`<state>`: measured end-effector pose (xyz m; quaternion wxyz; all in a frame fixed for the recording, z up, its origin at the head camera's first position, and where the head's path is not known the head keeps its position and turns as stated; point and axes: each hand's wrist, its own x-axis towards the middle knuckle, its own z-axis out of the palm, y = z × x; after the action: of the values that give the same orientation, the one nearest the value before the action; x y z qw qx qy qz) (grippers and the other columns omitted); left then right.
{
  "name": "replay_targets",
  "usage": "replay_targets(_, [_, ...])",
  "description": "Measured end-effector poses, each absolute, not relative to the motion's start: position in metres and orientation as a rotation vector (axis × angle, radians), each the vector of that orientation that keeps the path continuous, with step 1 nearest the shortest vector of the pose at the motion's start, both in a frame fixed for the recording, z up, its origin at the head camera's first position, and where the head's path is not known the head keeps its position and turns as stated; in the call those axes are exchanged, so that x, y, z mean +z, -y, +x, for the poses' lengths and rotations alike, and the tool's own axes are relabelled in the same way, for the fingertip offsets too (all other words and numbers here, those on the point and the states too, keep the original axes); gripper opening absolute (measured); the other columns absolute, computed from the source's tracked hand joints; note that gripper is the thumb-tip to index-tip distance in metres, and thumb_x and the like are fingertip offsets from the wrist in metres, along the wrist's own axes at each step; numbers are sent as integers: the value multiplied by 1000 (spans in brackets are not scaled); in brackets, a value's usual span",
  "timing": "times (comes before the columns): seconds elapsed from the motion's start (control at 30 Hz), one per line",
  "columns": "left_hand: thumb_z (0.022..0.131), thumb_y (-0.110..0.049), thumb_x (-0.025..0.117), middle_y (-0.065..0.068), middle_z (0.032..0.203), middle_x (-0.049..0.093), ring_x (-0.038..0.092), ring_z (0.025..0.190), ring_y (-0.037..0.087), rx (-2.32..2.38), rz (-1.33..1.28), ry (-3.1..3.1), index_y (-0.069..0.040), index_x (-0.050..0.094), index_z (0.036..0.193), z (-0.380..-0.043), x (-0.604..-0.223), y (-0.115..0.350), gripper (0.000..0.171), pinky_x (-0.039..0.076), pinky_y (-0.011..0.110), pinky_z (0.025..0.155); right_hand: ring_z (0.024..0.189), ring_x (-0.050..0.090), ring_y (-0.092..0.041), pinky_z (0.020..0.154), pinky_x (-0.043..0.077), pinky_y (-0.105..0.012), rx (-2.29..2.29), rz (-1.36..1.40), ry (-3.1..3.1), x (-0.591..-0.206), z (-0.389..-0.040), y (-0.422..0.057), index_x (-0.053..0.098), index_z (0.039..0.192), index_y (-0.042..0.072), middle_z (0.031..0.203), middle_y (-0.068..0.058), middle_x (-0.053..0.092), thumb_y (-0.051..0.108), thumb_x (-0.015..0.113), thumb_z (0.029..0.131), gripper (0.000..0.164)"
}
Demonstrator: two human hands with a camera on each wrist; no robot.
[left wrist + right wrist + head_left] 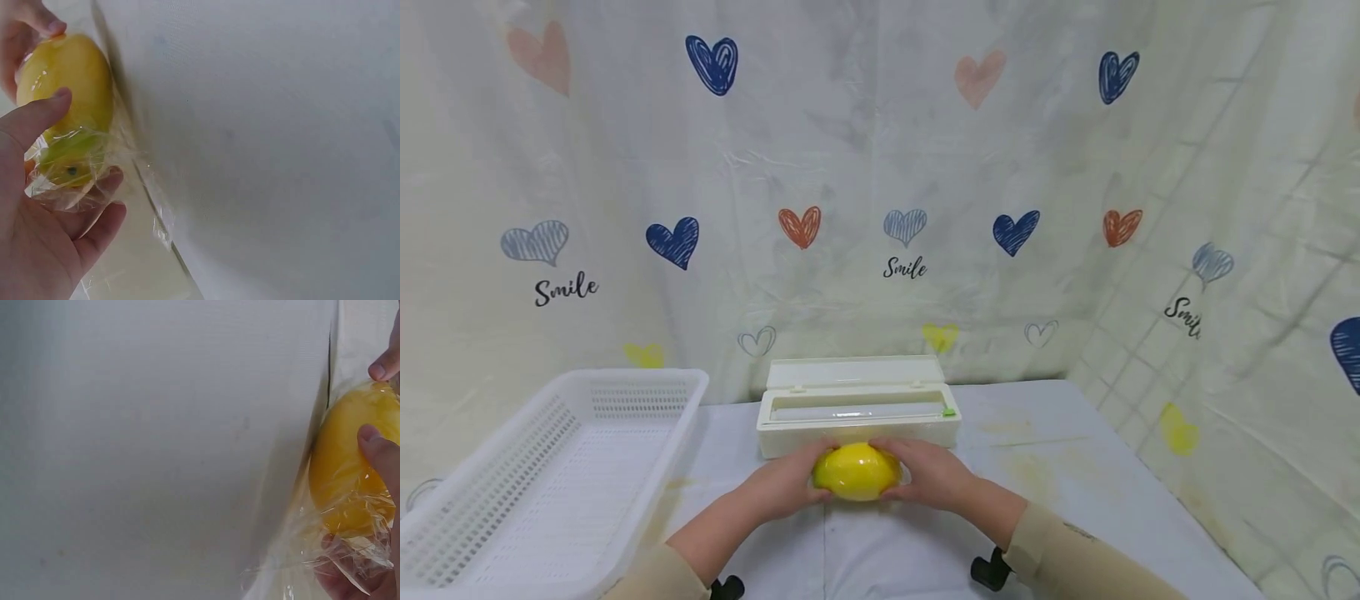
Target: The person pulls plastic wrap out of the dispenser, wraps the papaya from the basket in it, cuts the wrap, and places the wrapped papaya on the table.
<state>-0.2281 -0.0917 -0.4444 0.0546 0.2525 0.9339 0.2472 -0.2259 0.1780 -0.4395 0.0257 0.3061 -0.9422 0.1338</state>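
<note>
Between my two hands is a yellow mango [857, 472] with a greenish end, covered in clear cling film [81, 165]. My left hand [785, 483] holds its left, greenish end, thumb on the near side and fingers around the far side. Loose film bunches over that end and trails past the fingers in the left wrist view. The right hand [934, 477] grips the other end in the same way, with crumpled film [359, 515] at its fingers. Just behind the mango stands a white cling film dispenser [859, 429], lid raised, a roll inside and a green slider [948, 412] at its right.
A white perforated plastic basket [681, 433] stands at the left of the table. The table [1060, 500] wears a white cloth with faint yellowish stains. A curtain [865, 308] printed with hearts hangs behind and along the right side.
</note>
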Motion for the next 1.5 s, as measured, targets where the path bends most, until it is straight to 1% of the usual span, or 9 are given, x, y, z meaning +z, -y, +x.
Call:
replay_targets(0.23, [79,-38,83,6,146,47,50,127,27,710,779,-2862,-22,47,146,-230,-445,98,77,44,52,104,120,58,-21,99,49,-44,385,916,2919,-443,-228,-178,46,146,27,137,0,58,46,79,82,75])
replay_targets(0.4, [79,-40,84,6,148,46,45,134,29,686,817,-2870,-20,44,148,-231,-444,101,83,40,52,107,119,58,-22,98,49,-45,399,905,2918,-445,-228,-179,46,146,29,137,-1,58,47,79,82,75])
replay_targets(0.63, [84,-43,78,7,147,46,48,130,30,685,816,-2884,-27,48,146,-229,-440,98,72,43,53,105,121,57,-22,99,49,-43,404,929,2870,-449,-227,-181,46,146,28,143,1,51,46,80,81,76])
replay_targets(0.8, [85,-43,77,8,145,48,49,128,29,675,844,-2897,-23,49,145,-229,-440,96,69,42,52,105,117,59,-23,94,53,-44,433,877,2854,-448,-223,-187,44,148,28,146,1,48,50,79,80,79])
replay_targets(0.93, [85,-41,78,6,145,47,49,130,28,663,863,-2900,-23,47,146,-229,-441,96,71,42,50,106,109,62,-17,84,56,-40,500,795,2825,-446,-219,-199,46,147,31,144,5,48,53,77,81,76])
replay_targets(1.03, [85,-40,78,6,146,46,48,130,29,663,871,-2898,-24,47,147,-227,-441,97,71,42,51,106,102,63,-16,78,56,-34,587,738,2761,-444,-219,-213,51,143,28,139,6,52,49,77,82,69])
replay_targets(1.2, [85,-43,77,8,149,43,46,133,31,680,839,-2883,-24,45,148,-224,-439,98,73,41,54,106,95,64,-16,76,56,-28,626,577,2636,-442,-225,-241,58,136,23,131,3,55,39,81,81,62])
replay_targets(1.33, [85,-49,75,8,151,41,46,132,31,693,800,-2888,-26,44,149,-225,-434,97,75,42,57,103,101,63,-21,81,57,-36,624,470,2570,-440,-234,-258,61,134,19,129,-2,56,33,84,79,62])
replay_targets(1.5, [90,-53,66,4,147,46,49,130,29,669,840,-2969,-29,46,147,-233,-421,86,65,43,54,104,118,57,-30,92,52,-47,639,387,2643,-442,-248,-271,56,140,18,137,-8,51,40,81,81,68])
